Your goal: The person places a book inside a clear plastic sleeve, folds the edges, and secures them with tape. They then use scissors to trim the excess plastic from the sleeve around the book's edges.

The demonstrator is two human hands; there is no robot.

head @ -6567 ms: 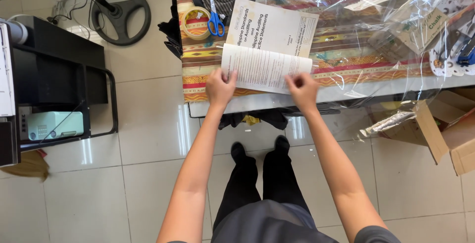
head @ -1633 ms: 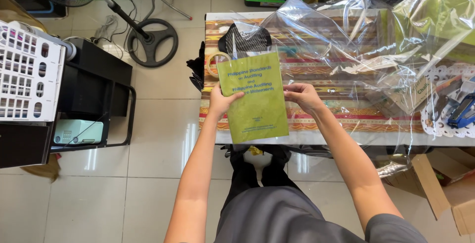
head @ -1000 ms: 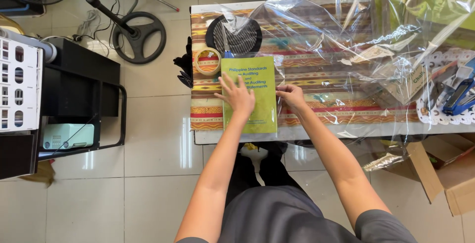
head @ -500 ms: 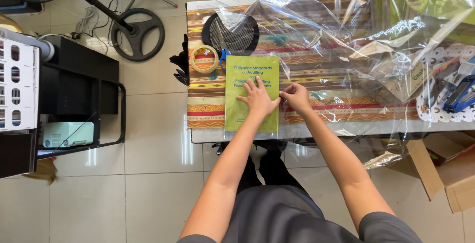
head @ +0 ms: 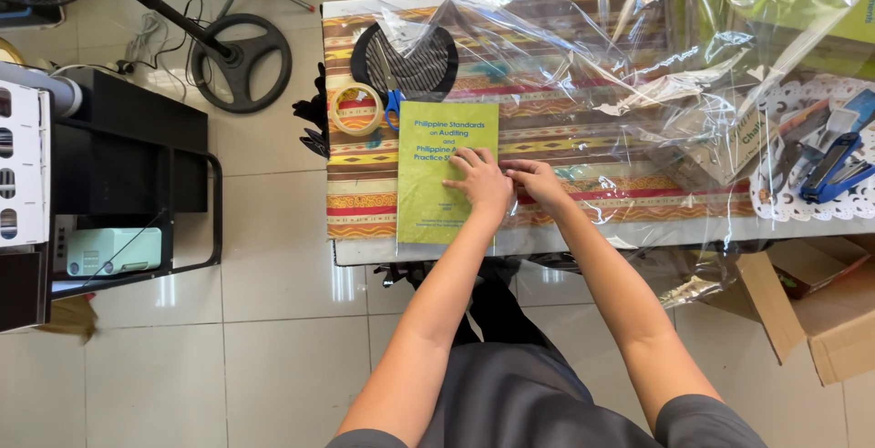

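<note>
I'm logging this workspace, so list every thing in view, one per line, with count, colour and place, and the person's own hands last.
Book: one, yellow-green cover, lying flat at the table's near left edge.
Plastic sheet: one, clear, crumpled over the table's middle and right.
Tape roll: one, tan, left of the book's top corner.
Scissors: one, blue handles, between the tape roll and the book.
Tablecloth: one, striped, multicoloured, covering the table.
Stapler: one, blue, on a white doily at the right edge.
Cardboard box: one, brown, open, on the floor at right.
Fan base: one, black, round, on the floor at upper left.
Left hand: one, flat on the book's right part.
Right hand: one, on the plastic beside the book.
</note>
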